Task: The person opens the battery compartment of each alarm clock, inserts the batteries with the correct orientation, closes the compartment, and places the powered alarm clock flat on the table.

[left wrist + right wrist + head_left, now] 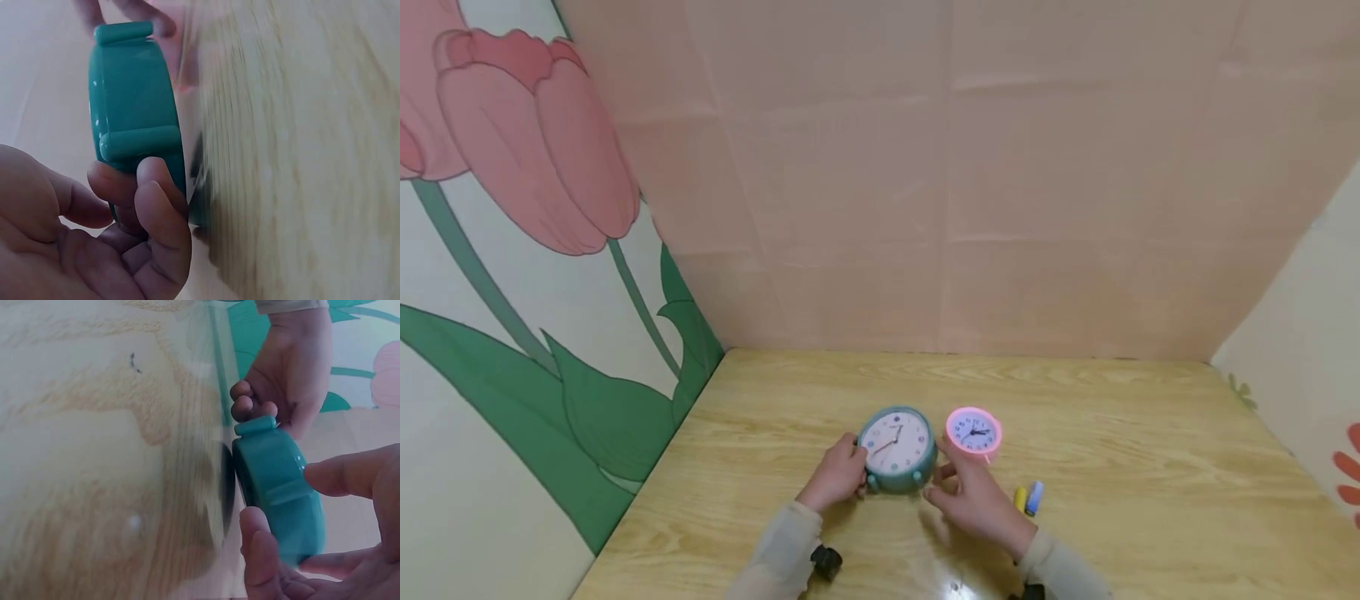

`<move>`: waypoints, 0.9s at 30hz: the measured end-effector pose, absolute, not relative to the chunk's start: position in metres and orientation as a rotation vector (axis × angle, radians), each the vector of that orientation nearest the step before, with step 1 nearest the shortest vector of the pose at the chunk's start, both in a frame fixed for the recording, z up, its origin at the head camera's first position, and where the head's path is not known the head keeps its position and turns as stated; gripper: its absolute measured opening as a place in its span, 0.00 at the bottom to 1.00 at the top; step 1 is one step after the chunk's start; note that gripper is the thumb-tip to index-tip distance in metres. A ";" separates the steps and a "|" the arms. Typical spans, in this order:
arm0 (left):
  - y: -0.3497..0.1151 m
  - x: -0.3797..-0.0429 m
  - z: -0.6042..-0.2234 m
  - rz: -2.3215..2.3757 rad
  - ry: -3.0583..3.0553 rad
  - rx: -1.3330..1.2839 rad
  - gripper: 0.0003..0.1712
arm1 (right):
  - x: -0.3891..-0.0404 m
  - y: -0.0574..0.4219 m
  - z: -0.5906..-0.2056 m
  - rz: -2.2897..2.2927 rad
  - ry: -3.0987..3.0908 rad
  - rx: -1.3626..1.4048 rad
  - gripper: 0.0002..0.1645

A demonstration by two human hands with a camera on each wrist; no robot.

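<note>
A teal round alarm clock (896, 447) is held close over the wooden table, its white face tilted up and its two short feet toward the person. The left hand (841, 473) grips its left edge, with thumb at the face side and curled fingers behind, near one foot, in the left wrist view (125, 231). At the clock's right edge is the right hand (976, 498); in the right wrist view its thumb (340, 475) meets the front rim and its fingers bend round the side and back. A smaller pink clock (973, 432) stands just beyond the right hand.
A yellow battery-like cylinder (1020, 498) and a blue-and-white one (1034, 497) lie right of the right hand on the wooden table (1120, 467). A pink-brown covered wall (940, 208) closes the back. At left rises a wall with painted tulips (535, 142).
</note>
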State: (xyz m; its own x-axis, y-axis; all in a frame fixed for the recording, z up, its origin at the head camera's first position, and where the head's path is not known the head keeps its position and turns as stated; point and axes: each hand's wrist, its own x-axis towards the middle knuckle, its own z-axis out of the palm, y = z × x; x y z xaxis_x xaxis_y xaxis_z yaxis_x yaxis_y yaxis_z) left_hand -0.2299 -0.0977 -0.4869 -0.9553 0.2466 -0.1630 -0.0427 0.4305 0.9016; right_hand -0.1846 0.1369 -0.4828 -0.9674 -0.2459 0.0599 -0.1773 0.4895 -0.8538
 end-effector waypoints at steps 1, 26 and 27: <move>-0.098 -0.230 -0.487 1.557 2.388 0.173 0.16 | -0.186 0.136 -0.481 -1.513 2.672 -0.368 0.51; -0.073 -0.221 -0.492 1.490 2.222 0.354 0.12 | -0.187 0.131 -0.476 -1.652 2.928 -0.314 0.52; -0.073 -0.221 -0.492 1.480 2.223 0.346 0.13 | -0.186 0.131 -0.477 -1.637 2.944 -0.330 0.52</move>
